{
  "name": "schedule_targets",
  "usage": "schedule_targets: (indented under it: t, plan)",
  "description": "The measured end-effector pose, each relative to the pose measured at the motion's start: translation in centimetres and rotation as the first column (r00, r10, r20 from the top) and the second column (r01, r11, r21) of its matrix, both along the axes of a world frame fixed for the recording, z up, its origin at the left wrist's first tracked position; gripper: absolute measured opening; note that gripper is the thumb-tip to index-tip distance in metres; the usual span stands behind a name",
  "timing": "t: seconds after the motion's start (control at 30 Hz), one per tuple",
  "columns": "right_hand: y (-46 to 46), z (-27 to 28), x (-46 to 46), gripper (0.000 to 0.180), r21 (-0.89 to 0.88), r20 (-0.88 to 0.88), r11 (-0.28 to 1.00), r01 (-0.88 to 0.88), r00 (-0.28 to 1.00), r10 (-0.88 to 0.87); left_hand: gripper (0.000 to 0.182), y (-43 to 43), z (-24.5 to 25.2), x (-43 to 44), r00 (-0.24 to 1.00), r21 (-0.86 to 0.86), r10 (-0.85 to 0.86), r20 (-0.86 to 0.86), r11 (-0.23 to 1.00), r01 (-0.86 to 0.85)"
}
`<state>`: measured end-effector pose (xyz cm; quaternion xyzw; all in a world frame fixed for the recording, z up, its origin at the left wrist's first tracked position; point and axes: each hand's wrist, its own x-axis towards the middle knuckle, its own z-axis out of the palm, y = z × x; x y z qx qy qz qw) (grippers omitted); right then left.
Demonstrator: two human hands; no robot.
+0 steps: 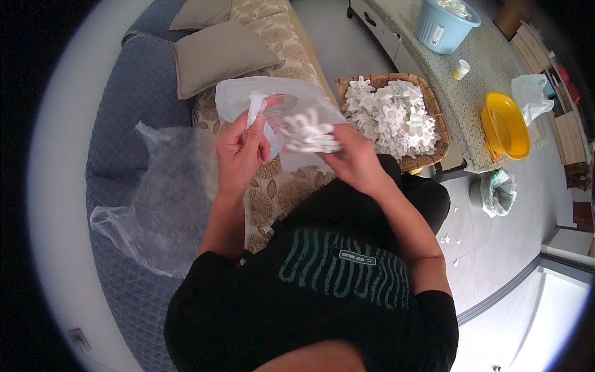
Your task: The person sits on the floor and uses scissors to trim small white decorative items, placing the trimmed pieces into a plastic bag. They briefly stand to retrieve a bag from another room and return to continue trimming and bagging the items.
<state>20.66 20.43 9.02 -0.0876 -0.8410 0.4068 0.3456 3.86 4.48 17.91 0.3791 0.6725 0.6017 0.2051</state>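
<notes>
My left hand [241, 148] pinches the rim of a white plastic bag [234, 95] with reddish print, holding its mouth apart. In my right hand [358, 156] is a stack of white flower-shaped pieces [310, 134], blurred by motion, at the bag's mouth. Whether the stack touches the bag I cannot tell. Just beyond that hand, a woven wicker basket [438, 109] is heaped with similar white pieces [390, 114]. The bag's inside is mostly hidden.
A clear plastic bag [169, 186] lies on the blue quilted sofa cover [123, 139], left. A blue bucket [441, 28], a white cup [461, 69] and a yellow basin [504, 125] stand on the cloth-covered table [474, 102]. A lined bin [498, 193] stands on the floor.
</notes>
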Motion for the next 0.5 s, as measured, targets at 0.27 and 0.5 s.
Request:
schedule_targets:
  t: [0.27, 0.5]
  plan:
    - [-0.4, -2.2, -10.0, 0.034, -0.013, 0.230, 0.997, 0.078, 0.970, -0.073, 0.042, 0.5, 3.0, 2.0, 0.949, 0.071, -0.125, 0.289, 0.992, 0.109]
    - [1.5, -2.2, -8.7, 0.025, -0.117, 0.031, 0.979, -0.166, 0.985, 0.171, 0.040, 1.5, 4.0, -3.7, 0.947, 0.203, -0.024, 0.319, 0.978, -0.044]
